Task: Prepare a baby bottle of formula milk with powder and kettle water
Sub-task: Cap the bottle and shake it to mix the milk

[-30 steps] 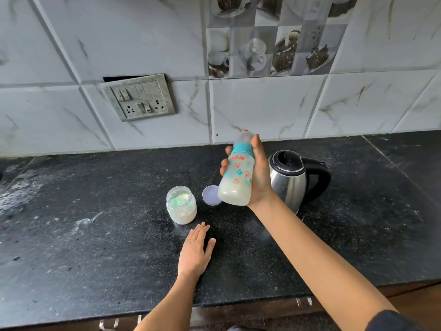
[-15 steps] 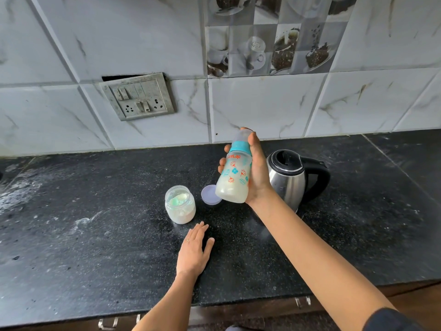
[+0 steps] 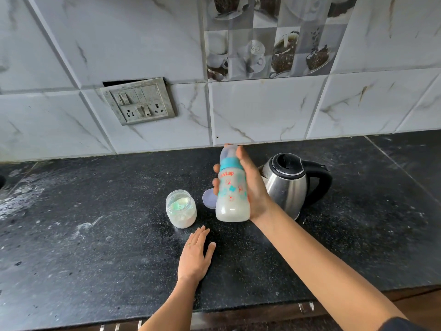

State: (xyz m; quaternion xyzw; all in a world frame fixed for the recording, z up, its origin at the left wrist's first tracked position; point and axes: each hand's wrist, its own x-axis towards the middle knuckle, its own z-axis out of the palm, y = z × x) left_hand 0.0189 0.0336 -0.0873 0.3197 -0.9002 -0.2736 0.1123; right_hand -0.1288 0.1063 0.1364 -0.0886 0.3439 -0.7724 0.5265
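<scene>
Now, bottle: we held the baby bottle [image 3: 232, 194] off the desk [image 3: 95, 235], teat up, in front of the spot between the powder jar [image 3: 181, 211] and the kettle [image 3: 286, 185]; white milk filled its lower part.
Right hand: our right hand [image 3: 254, 187] gripped the bottle from the right, its fingers [image 3: 216, 168] curled round the body, tips showing at the left edge.
Left hand: our left hand [image 3: 194, 259] lay flat on the desk near the jar, fingers straight and close together, thumb set apart.
Change: a second earlier the bottle leaned with its top to the right; now it stood nearly upright and a little lower.
Unchanged: our left hand, the jar, the kettle and the round lid [image 3: 208, 199] behind the bottle sat where they had been.
Jar: open, with white powder in the bottom.
</scene>
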